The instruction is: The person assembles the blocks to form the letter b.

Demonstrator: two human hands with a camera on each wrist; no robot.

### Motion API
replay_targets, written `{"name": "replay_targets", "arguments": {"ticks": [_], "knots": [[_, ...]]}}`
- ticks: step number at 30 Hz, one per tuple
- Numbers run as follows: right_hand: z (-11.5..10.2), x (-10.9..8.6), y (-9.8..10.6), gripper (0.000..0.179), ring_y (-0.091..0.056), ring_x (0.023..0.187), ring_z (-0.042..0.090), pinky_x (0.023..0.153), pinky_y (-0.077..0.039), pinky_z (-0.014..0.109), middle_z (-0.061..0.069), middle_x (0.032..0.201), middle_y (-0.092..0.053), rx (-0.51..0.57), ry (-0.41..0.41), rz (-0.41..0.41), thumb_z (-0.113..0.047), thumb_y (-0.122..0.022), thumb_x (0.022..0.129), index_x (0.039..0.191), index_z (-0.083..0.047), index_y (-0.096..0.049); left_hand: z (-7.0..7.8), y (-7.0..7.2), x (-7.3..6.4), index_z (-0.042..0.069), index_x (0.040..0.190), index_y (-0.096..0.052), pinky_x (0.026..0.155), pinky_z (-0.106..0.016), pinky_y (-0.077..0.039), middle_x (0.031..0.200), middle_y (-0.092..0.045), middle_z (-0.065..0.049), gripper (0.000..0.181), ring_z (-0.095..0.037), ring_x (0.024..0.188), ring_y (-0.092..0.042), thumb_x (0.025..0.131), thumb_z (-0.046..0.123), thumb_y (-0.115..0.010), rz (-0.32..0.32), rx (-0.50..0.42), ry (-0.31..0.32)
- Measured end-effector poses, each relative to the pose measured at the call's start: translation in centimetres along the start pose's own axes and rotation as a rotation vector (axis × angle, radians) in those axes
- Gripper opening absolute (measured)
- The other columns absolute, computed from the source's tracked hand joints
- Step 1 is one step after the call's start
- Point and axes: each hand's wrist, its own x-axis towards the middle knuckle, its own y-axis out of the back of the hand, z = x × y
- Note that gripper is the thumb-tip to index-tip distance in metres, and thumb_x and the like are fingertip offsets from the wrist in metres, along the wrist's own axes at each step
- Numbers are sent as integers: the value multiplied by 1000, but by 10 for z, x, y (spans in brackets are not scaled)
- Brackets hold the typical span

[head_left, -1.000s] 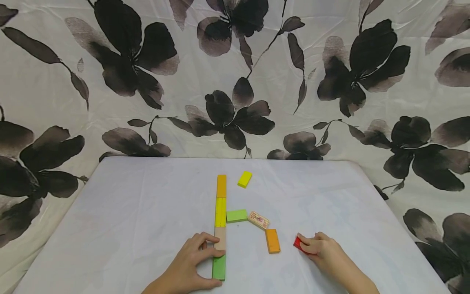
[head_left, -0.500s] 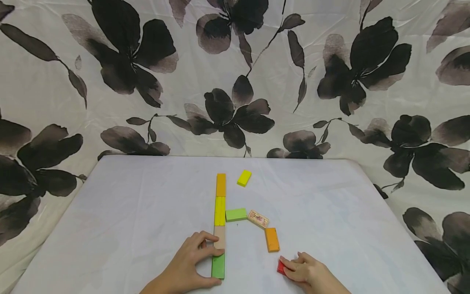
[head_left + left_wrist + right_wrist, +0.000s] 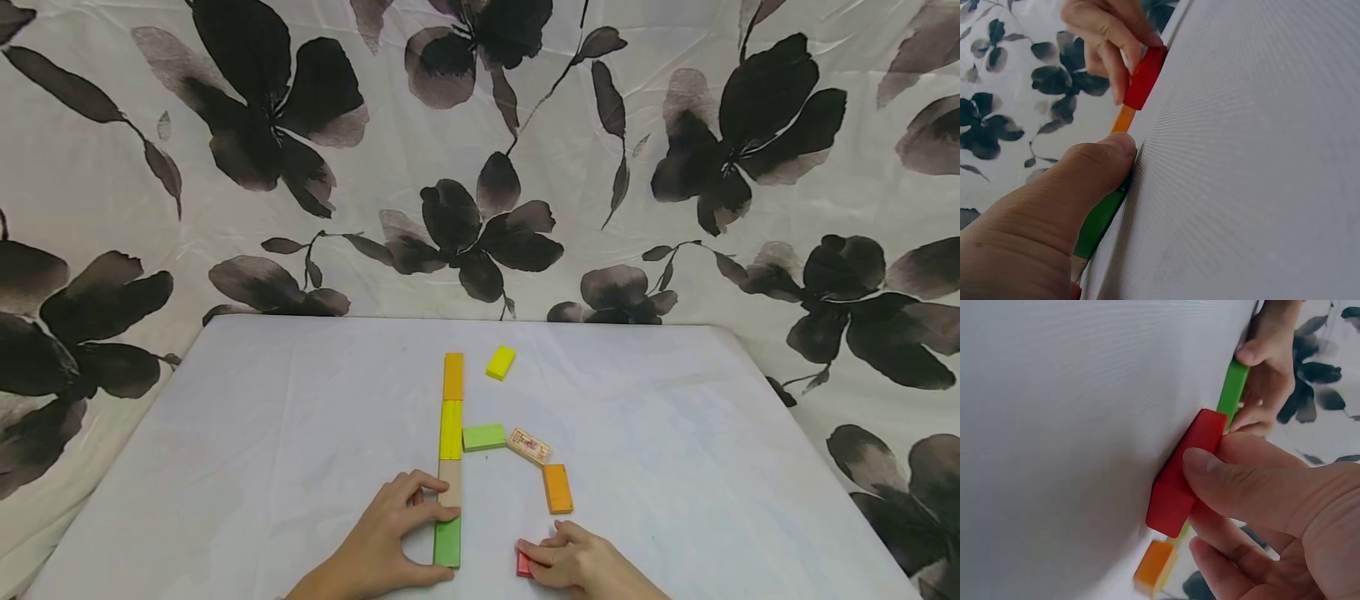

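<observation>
Between thumb and fingers, my right hand pinches a red block, held just off or at the white table near its front. My left hand holds the green block at the near end of a straight column, its thumb at that block's near end and its fingertips over the pale wooden block. Beyond these, a yellow block and an orange block continue the column. A light green block, a printed wooden block and another orange block curve off to the right.
A loose yellow block lies to the right of the column's far end. The white table ends at a back edge, with a floral cloth hanging behind it.
My right hand has carried the red block leftward and nearer the table's front, past the curve's orange block. The left hand stays on the column.
</observation>
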Motion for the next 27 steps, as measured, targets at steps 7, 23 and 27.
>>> {"name": "replay_targets", "arguments": {"ticks": [7,23,27], "knots": [[-10,21,-1,30,-56,98,2,90,-53,37,-4,127,-66,51,9,-43,-14,-69,90,119,-10,-72,0,0,0,33,117,-71,80,-29,-38,129,-53,8,53,-2,96,-42,70,53,-86,-7,3,10],[-18,43,-7,31,-58,100,8,87,-50,21,-2,128,-65,80,45,14,-3,-72,88,118,-12,-74,-1,0,0,34,117,-71,81,-30,-39,128,-52,8,53,-2,97,-42,70,54,-85,-13,15,8],[-18,44,-8,28,-59,99,6,84,-48,13,3,129,-65,103,45,73,-6,-73,89,116,-12,-75,0,0,0,35,117,-71,80,-29,-39,128,-52,8,53,-2,97,-42,70,53,-86,-12,12,5]]}}
